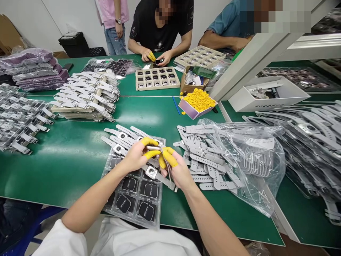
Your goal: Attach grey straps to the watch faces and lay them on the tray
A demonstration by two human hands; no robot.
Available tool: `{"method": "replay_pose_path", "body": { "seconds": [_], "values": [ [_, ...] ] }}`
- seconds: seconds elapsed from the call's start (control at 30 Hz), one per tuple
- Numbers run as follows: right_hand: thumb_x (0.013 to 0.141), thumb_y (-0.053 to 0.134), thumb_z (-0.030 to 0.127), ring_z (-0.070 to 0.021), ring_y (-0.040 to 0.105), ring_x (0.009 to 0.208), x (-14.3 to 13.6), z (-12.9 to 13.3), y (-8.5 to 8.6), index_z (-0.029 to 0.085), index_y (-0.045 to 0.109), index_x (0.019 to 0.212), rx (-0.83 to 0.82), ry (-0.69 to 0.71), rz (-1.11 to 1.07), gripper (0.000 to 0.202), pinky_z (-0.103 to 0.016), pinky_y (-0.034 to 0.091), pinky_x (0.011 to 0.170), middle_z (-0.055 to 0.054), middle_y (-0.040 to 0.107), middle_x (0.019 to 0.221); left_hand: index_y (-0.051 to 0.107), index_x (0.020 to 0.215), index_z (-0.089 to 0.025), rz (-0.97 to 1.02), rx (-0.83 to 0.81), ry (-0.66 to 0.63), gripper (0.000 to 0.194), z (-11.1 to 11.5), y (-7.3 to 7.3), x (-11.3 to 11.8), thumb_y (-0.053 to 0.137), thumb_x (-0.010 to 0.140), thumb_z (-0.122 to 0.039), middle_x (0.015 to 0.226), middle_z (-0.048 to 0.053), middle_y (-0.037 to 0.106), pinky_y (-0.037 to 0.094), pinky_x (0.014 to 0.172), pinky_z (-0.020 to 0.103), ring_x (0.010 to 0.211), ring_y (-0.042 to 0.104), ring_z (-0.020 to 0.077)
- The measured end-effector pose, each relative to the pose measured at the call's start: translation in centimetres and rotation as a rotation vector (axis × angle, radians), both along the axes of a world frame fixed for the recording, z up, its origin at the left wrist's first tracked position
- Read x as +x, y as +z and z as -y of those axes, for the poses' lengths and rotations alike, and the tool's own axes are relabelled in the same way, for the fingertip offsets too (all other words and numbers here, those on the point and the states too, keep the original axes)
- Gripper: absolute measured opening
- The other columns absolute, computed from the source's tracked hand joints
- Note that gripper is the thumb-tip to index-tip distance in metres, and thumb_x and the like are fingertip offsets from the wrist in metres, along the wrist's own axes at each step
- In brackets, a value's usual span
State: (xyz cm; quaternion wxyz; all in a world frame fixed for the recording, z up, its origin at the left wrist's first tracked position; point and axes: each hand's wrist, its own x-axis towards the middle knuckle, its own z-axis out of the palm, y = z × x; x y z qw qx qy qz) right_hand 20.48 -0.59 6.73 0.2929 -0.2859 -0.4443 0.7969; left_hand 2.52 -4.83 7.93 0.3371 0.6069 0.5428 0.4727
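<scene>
My left hand, with yellow finger covers, pinches a watch body above a plastic tray. My right hand, also with yellow covers, is closed on a grey strap at the right side of that watch body. Below them, a watch with straps lies face down on the tray. More strapped watches lie across its far left part. Dark square watch pieces fill the tray's near pockets.
Loose grey straps and a clear bag lie right. Ahead are a box of yellow finger covers and a blue stick. Stacked strapped watches stand left. A person in black works across the table.
</scene>
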Motion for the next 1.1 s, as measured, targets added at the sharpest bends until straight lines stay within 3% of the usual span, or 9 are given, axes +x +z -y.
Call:
{"method": "replay_pose_path", "body": {
  "seconds": [0.07,0.23,0.37,0.43,0.57,0.63,0.73,0.87,1.1],
  "values": [
    [0.097,0.062,0.062,-0.0081,0.039,0.04,0.1,0.0,0.1,0.022,0.059,0.09,0.048,0.064,0.03,0.041,-0.023,0.034,0.042,0.008,0.05,0.059,0.069,0.099,-0.018,0.151,0.042,0.082,0.024,-0.2,0.0,0.4,0.076,0.091,-0.039,0.102,0.007,0.069,0.057,0.081,0.032,0.092,0.067,0.0201],
    [0.097,0.056,0.07,-0.0093,0.027,0.047,0.8,-0.2,0.4,0.02,0.061,0.089,0.091,0.253,0.152,0.051,-0.024,0.021,0.042,0.008,0.039,0.058,0.062,0.104,-0.019,0.567,0.031,0.31,0.041,-1.0,0.5,-0.5,0.079,0.087,-0.051,0.103,0.007,0.074,0.059,0.068,0.029,0.079,0.072,0.0172],
    [0.099,0.055,0.064,-0.0099,0.031,0.049,1.3,-0.8,0.7,0.02,0.061,0.088,0.132,0.215,0.238,0.046,-0.024,0.024,0.044,0.006,0.044,0.058,0.05,0.103,-0.021,0.7,0.032,0.562,0.05,-1.8,0.7,-2.5,0.082,0.083,-0.054,0.114,0.008,0.076,0.058,0.059,0.025,0.064,0.071,0.0122],
    [0.097,0.061,0.06,-0.0093,0.036,0.046,1.3,-0.9,0.9,0.022,0.059,0.087,0.142,0.132,0.214,0.04,-0.024,0.029,0.045,0.006,0.051,0.06,0.052,0.11,-0.02,0.678,-0.073,0.516,0.052,-1.8,0.6,-2.5,0.081,0.083,-0.054,0.116,0.011,0.076,0.058,0.055,0.026,0.06,0.07,0.0129],
    [0.09,0.073,0.053,-0.0081,0.043,0.043,0.9,-0.6,1.3,0.023,0.055,0.087,0.117,0.028,0.074,0.036,-0.024,0.035,0.046,0.006,0.059,0.064,0.06,0.13,-0.016,0.428,-0.227,0.151,0.046,-1.0,0.0,-0.2,0.067,0.095,-0.046,0.121,0.014,0.075,0.063,0.064,0.035,0.076,0.075,0.02],
    [0.091,0.071,0.053,-0.0076,0.041,0.041,0.6,-0.4,1.3,0.022,0.055,0.086,0.093,0.039,0.027,0.034,-0.023,0.032,0.044,0.006,0.058,0.061,0.064,0.134,-0.019,0.215,-0.133,0.01,0.038,-0.6,-0.3,0.8,0.058,0.1,-0.034,0.128,0.013,0.073,0.064,0.088,0.042,0.103,0.074,0.0244],
    [0.093,0.068,0.052,-0.0079,0.04,0.039,0.5,-0.2,1.0,0.022,0.057,0.086,0.068,0.075,-0.003,0.033,-0.022,0.03,0.041,0.006,0.057,0.056,0.063,0.14,-0.023,-0.052,0.091,-0.109,0.043,-0.3,-0.5,1.1,0.049,0.1,-0.017,0.139,0.012,0.066,0.05,0.114,0.049,0.131,0.061,0.0254],
    [0.092,0.069,0.049,-0.0087,0.04,0.038,0.5,-0.2,0.4,0.021,0.059,0.084,0.018,0.111,-0.02,0.03,-0.021,0.031,0.039,0.007,0.054,0.05,0.058,0.145,-0.025,-0.178,0.212,-0.164,0.053,-0.2,-0.7,0.6,0.041,0.099,-0.008,0.137,0.012,0.064,0.051,0.113,0.048,0.13,0.06,0.0228],
    [0.087,0.075,0.045,-0.0072,0.03,0.036,-0.1,0.2,0.6,0.022,0.058,0.081,-0.131,0.013,-0.126,0.029,-0.02,0.029,0.036,0.009,0.047,0.048,0.057,0.144,-0.024,-0.226,0.216,-0.096,0.044,0.1,-0.9,1.0,0.04,0.104,-0.015,0.134,0.012,0.064,0.051,0.112,0.046,0.128,0.06,0.0236]
  ]
}}
